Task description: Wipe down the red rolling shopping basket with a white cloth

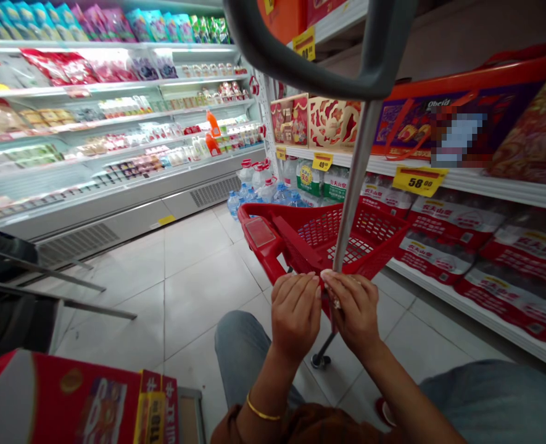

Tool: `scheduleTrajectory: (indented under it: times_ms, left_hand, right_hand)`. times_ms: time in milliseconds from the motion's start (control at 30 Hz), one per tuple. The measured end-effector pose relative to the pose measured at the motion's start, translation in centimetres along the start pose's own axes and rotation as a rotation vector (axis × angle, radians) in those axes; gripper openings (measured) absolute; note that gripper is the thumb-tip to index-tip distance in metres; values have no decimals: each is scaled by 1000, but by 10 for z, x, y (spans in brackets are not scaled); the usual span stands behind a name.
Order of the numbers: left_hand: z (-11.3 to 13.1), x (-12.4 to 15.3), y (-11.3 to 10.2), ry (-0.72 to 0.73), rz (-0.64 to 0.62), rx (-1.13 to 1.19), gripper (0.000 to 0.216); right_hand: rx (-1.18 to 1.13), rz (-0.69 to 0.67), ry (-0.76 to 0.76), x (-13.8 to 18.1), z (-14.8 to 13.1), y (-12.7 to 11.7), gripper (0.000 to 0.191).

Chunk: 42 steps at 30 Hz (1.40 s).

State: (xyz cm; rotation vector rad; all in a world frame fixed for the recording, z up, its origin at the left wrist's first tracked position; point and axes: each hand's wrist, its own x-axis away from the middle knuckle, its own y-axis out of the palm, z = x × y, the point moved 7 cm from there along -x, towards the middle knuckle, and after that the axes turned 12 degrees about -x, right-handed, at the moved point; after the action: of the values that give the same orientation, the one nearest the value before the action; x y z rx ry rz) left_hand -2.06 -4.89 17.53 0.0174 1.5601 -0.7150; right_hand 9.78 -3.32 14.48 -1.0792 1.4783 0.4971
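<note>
My left hand and my right hand are held together in front of me, just below the rim of a red plastic shopping basket cart. Both hands have curled fingers whose tips meet around something small that I cannot make out. The right hand shows a ring. A gold bangle sits on my left wrist. The cart's metal pole rises between my hands to a grey handle close to the camera. My knees in jeans show below.
A refrigerated wall case with packaged food runs along the left. Shelves on the right hold gift boxes, yellow price tags and packs of bottled water. A red box lies at lower left, beside a dark chair.
</note>
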Motion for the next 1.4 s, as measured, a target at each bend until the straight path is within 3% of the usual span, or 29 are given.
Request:
scheduleTrajectory:
  times_ms: [233, 400, 600, 733, 800, 933, 1033, 1133, 1200, 1300, 1400]
  left_hand:
    - [2, 0, 2, -29, 28, 9, 21]
    - [-1, 1, 0, -60, 40, 54, 25]
    - [0, 1, 1, -29, 5, 31, 26]
    - [2, 0, 1, -44, -52, 71, 27]
    - [6, -1, 3, -22, -101, 49, 33]
    - [11, -1, 5, 17, -139, -8, 49]
    - [12, -1, 6, 2, -131, -14, 43]
    - [11, -1, 6, -45, -110, -3, 33]
    - [11, -2, 6, -64, -83, 5, 31]
    - [12, -3, 5, -70, -48, 7, 29]
    - [12, -4, 6, -68, -48, 3, 28]
  right_hand:
    - [-264, 101, 266, -3, -4, -2, 25]
    - [-346, 90, 257, -5, -14, 3, 25]
    - [-189, 10, 92, -2, -7, 7, 34]
    - [-112, 61, 204, 3, 5, 2, 32]
    - [-149, 55, 259, 5, 6, 2, 42]
    - [-334, 6, 322, 8, 5, 8, 83]
    - [-457, 56, 362, 7, 7, 8, 90]
    - [-595, 174, 418, 0, 14, 1, 77]
    - [-605, 281, 421, -9, 17, -11, 54]
    - [-432, 402, 283, -27, 10, -36, 19]
    - [-229, 345, 150, -43, -3, -51, 23]
